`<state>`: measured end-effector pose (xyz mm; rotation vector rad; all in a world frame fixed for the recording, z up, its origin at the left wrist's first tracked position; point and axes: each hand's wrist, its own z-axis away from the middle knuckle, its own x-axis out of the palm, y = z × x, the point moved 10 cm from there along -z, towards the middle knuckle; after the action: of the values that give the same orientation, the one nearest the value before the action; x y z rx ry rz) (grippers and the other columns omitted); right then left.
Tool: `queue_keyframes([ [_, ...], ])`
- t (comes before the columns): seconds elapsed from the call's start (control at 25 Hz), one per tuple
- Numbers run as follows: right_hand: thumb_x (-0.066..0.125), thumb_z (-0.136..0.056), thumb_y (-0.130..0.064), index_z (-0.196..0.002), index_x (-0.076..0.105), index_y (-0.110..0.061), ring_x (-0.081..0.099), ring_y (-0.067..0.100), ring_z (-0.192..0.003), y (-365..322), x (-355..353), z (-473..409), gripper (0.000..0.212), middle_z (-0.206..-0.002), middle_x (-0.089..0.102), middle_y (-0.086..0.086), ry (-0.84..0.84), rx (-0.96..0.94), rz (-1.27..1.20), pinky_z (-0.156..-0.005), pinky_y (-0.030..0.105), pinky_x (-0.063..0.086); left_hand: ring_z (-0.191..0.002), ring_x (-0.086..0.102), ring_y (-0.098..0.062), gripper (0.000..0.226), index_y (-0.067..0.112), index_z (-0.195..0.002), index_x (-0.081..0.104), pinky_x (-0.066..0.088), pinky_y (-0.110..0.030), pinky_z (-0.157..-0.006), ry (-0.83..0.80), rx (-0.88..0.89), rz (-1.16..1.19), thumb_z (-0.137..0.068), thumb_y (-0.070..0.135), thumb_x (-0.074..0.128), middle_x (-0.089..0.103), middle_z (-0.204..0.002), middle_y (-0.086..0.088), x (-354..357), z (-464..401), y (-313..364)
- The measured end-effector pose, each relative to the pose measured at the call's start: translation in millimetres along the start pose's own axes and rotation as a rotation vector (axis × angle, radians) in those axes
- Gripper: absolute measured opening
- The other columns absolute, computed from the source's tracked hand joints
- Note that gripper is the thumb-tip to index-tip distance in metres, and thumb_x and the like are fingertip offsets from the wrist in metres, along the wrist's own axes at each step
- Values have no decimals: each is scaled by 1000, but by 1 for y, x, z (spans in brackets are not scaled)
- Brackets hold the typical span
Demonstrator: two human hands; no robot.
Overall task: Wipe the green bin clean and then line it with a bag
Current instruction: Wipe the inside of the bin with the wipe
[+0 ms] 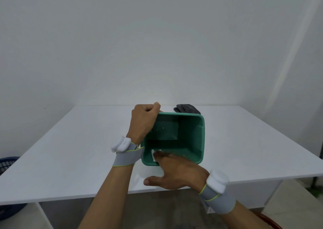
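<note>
The green bin (pixel 197 134) stands on the white table (pixel 70 150), near its front edge, with its opening facing up towards me. My left hand (pixel 144 119) grips the bin's far left rim. My right hand (pixel 174 172) reaches over the near rim, fingers inside the bin, pressing a white tissue (pixel 154 155) against the inner near wall; the thumb stays outside. A crumpled dark grey bag (pixel 187 108) lies on the table just behind the bin, partly hidden by it.
A white wall rises right behind the table. A blue basket (pixel 7 164) sits on the floor at the left. A reddish-brown chair edge (pixel 269 221) shows at the bottom right.
</note>
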<state>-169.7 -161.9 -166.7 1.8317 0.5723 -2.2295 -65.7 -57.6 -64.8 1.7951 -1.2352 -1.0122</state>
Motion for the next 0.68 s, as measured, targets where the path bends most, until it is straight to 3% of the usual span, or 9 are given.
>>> queue_keyframes([
  [0.2,48,-89,-81,-163,18,-19,27,24,-155,-25,1,-4,100,-170,23,-1,37,-72,11,-124,41,23,-46,47,-1,57,4,-55,41,34,-15,-48,5,-5,-14,-102,32,57,61,-54,4,-2,-2,-2],
  [0.28,50,-91,-77,-162,22,-20,27,24,-155,-22,-3,1,96,-169,25,-2,71,-83,10,-124,41,22,-45,46,-1,56,9,-54,39,32,-15,-47,8,-1,-12,-101,33,57,56,-53,5,-2,-2,-2],
  [0.44,50,-91,-75,-163,20,-23,13,24,-158,-7,-7,14,93,-169,24,-4,116,-83,56,-126,38,5,-46,44,-2,55,4,-58,40,33,-17,-48,1,-12,-9,-99,35,56,62,-60,-1,-2,-3,-3],
  [0.56,48,-91,-77,-165,11,-23,6,20,-159,12,-9,25,99,-171,20,-5,121,-54,111,-110,25,-16,-46,44,-1,55,0,-60,40,33,-19,-48,-1,-20,-7,-99,35,57,62,-59,1,-4,-4,-5],
  [0.68,46,-91,-77,-166,9,-23,3,19,-159,35,-11,36,99,-171,19,-4,92,-1,154,-107,27,-18,-47,44,-1,55,0,-60,41,35,-22,-51,-10,-18,-9,-99,36,56,65,-63,-11,-3,-5,-4],
])
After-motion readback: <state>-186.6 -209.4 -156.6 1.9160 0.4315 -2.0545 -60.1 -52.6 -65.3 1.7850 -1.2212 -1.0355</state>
